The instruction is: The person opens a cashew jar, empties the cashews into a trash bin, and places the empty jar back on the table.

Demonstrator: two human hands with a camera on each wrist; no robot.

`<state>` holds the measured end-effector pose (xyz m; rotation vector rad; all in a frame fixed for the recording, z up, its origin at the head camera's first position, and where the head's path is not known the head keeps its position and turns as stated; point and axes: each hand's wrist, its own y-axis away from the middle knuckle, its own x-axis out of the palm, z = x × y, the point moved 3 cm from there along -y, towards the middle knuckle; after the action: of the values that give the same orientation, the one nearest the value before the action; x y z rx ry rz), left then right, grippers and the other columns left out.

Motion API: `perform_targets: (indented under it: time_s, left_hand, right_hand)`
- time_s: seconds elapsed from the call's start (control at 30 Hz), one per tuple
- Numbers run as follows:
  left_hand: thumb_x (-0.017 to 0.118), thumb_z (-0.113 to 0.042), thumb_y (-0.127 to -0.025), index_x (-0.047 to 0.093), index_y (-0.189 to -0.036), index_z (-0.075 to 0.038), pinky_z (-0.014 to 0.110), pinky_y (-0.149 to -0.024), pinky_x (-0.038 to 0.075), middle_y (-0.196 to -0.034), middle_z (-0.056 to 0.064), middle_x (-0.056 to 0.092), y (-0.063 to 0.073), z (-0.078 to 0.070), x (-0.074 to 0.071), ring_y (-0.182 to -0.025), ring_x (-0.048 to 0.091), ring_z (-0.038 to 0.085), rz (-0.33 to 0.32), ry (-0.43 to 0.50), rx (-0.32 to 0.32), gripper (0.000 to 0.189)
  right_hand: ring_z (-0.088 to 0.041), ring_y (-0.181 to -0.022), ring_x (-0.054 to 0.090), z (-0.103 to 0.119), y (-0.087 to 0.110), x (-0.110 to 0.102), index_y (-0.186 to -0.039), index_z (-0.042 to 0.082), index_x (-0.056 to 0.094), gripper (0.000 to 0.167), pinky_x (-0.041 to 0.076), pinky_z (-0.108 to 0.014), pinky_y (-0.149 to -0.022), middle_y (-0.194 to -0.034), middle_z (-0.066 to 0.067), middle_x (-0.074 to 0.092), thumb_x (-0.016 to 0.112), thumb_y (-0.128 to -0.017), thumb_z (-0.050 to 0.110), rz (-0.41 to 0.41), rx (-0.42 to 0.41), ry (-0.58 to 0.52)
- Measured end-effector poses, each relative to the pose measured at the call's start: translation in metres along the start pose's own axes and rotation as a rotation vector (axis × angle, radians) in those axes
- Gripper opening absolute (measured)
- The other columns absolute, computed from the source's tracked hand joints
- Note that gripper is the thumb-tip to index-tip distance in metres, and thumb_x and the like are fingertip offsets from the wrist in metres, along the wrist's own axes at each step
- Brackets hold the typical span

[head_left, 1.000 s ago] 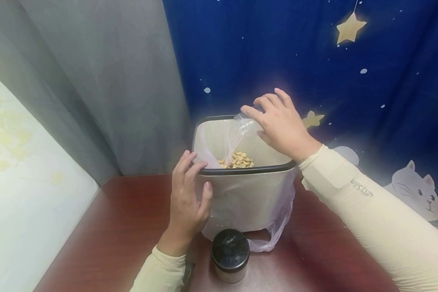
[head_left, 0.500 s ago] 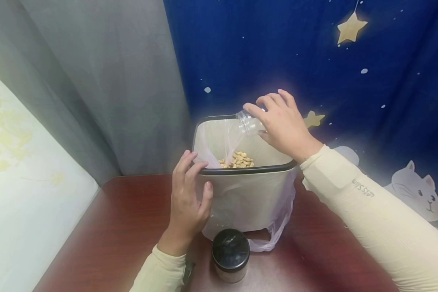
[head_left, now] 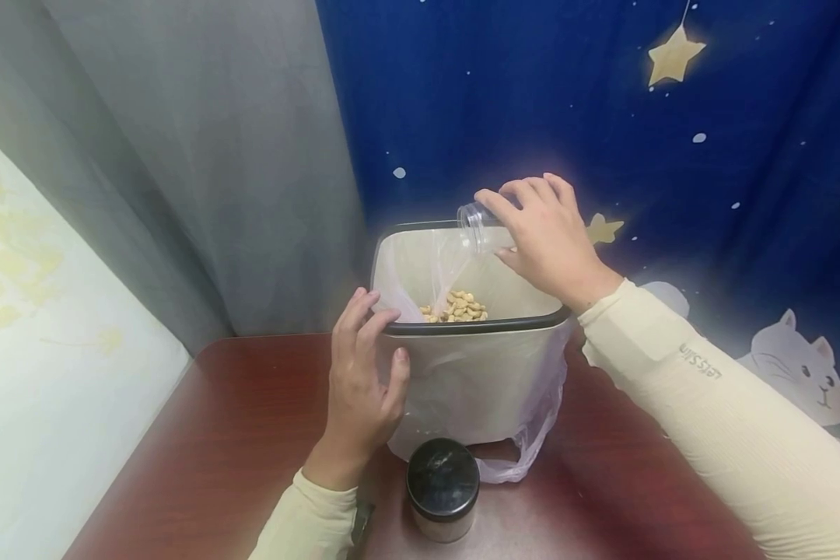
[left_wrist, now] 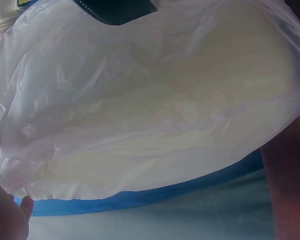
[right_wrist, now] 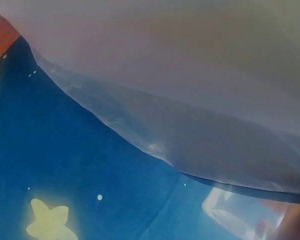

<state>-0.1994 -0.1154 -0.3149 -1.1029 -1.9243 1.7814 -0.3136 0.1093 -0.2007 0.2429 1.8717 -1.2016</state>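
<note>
Well, from my end I saw the black-rimmed bin [head_left: 483,326] with a thin bag [head_left: 544,412] around it and peanuts [head_left: 466,306] lying inside. Over the bin's far side, the right hand [head_left: 553,241] gripped a clear jar [head_left: 473,228] tipped sideways. The left hand [head_left: 364,381], thumb apart from its fingers, touched the bin's near left corner. A black-lidded jar [head_left: 442,486] stood before the bin.

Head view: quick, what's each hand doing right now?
Left hand: open, fingers at the lined bin's near-left corner.
Right hand: closed, holding a clear jar tipped on its side.
</note>
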Motion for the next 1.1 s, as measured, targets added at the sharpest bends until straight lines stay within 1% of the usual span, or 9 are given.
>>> perform_targets:
  time_s: [0.43, 0.67, 0.93, 1.1]
  left_hand:
    - [0.051, -0.013, -0.087, 0.057, -0.127, -0.001, 0.042, -0.121, 0.030, -0.144, 0.020, 0.049, 0.000, 0.000, -0.001, -0.143, 0.040, 0.037, -0.007, 0.006, 0.005, 0.042]
    - [0.051, -0.013, -0.087, 0.057, -0.127, -0.002, 0.042, -0.121, 0.030, -0.144, 0.019, 0.049, 0.000, 0.000, -0.001, -0.143, 0.039, 0.037, -0.006, 0.005, -0.001, 0.042]
    - [0.051, -0.013, -0.087, 0.057, -0.127, -0.002, 0.043, -0.121, 0.030, -0.144, 0.019, 0.049, -0.001, -0.001, -0.002, -0.143, 0.039, 0.037, -0.007, 0.004, 0.000, 0.042]
    - [0.052, -0.013, -0.086, 0.057, -0.127, -0.002, 0.043, -0.121, 0.030, -0.144, 0.020, 0.049, -0.001, -0.002, -0.002, -0.143, 0.039, 0.037, -0.004, 0.006, -0.003, 0.043]
  right_hand:
    - [-0.040, -0.123, 0.050, -0.004, 0.002, 0.001, -0.141, 0.016, 0.052, 0.074, 0.027, -0.057, -0.112, -0.127, -0.017, 0.060, 0.085, -0.074, 0.017, -0.039, 0.065, -0.071]
    - [-0.040, -0.124, 0.050, -0.006, 0.003, 0.000, -0.140, 0.015, 0.053, 0.073, 0.028, -0.058, -0.110, -0.126, -0.018, 0.060, 0.085, -0.075, 0.018, -0.072, 0.096, -0.118]
    - [-0.039, -0.124, 0.049, -0.010, 0.006, -0.001, -0.141, 0.016, 0.052, 0.072, 0.029, -0.057, -0.108, -0.129, -0.017, 0.059, 0.084, -0.076, 0.018, -0.074, 0.194, -0.199]
    - [-0.039, -0.123, 0.049, -0.011, 0.007, -0.002, -0.142, 0.016, 0.052, 0.072, 0.030, -0.058, -0.106, -0.128, -0.017, 0.059, 0.084, -0.077, 0.019, -0.073, 0.225, -0.223]
